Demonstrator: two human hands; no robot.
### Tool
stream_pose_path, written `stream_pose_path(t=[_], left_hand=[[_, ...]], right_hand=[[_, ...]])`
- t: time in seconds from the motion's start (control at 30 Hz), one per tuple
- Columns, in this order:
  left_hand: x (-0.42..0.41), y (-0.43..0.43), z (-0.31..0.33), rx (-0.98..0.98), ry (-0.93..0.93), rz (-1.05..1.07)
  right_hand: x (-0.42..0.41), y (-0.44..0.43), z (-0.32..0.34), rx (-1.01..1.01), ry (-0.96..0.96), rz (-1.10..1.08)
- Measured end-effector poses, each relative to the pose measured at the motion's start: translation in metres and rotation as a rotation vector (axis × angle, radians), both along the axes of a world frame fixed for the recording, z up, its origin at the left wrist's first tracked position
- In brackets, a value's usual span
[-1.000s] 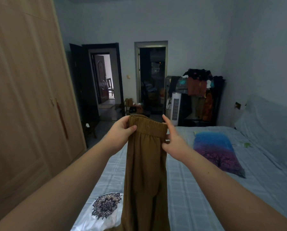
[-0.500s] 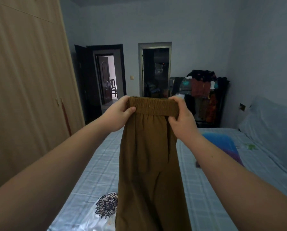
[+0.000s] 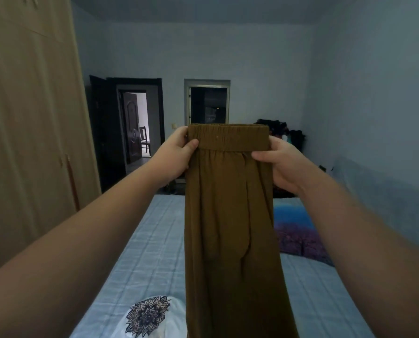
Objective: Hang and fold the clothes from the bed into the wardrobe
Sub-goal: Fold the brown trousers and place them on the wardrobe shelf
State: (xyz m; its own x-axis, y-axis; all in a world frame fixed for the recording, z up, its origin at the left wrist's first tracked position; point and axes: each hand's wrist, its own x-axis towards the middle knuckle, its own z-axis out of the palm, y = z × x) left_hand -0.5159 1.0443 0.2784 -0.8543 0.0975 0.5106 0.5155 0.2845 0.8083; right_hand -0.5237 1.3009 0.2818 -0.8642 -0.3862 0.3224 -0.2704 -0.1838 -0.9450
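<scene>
While both hands, left hand (image 3: 176, 152) at 9 o'clock, right hand (image 3: 280, 159) at 3, are pinching the brown trousers (image 3: 230, 215) waistband above the bed (image 3: 154, 252), legs are dangling unevenly, probably risking a crooked fold.

Home bedroom: bed (image 3: 154, 240), wardrobe (image 3: 28, 142), pillow (image 3: 298, 230).

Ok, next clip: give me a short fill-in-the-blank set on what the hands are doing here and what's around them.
1. Both hands, the left hand and the right hand, hold the brown trousers by the elastic ____.
2. The trousers hang down over the ____, which has a checked blue cover.
3. The wardrobe doors on the person's left are ____.
4. A white garment with a dark ____ print lies on the cover.

Missing words: waistband; bed; closed; mandala
</scene>
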Motion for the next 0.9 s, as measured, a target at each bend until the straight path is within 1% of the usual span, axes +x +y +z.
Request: stream_pose_path(t=[0.1,0.17,0.23,0.3,0.4,0.67,0.8,0.9], left_hand=[[0.014,-0.002,0.004,0.002,-0.032,-0.075],[0.023,-0.001,0.007,0.019,-0.056,-0.152],[0.032,-0.002,0.01,0.069,-0.085,-0.232],[0.044,-0.004,0.016,0.097,-0.097,-0.304],[0.063,-0.005,0.028,0.077,-0.071,-0.385],[0.097,-0.003,0.047,-0.002,0.055,-0.35],[0.102,-0.005,0.049,-0.001,0.073,-0.331],[0.105,-0.003,0.044,0.005,0.081,-0.347]], right_hand=[[0.012,0.006,0.009,0.127,-0.065,-0.028],[0.022,0.011,0.013,0.232,-0.033,-0.062],[0.035,0.014,0.018,0.269,0.011,-0.091],[0.05,0.017,0.024,0.248,0.073,-0.105],[0.075,0.021,0.035,0.22,0.147,-0.093],[0.12,0.02,0.055,0.145,0.245,-0.147],[0.13,0.014,0.056,0.133,0.298,-0.212],[0.133,0.014,0.05,0.147,0.302,-0.232]])
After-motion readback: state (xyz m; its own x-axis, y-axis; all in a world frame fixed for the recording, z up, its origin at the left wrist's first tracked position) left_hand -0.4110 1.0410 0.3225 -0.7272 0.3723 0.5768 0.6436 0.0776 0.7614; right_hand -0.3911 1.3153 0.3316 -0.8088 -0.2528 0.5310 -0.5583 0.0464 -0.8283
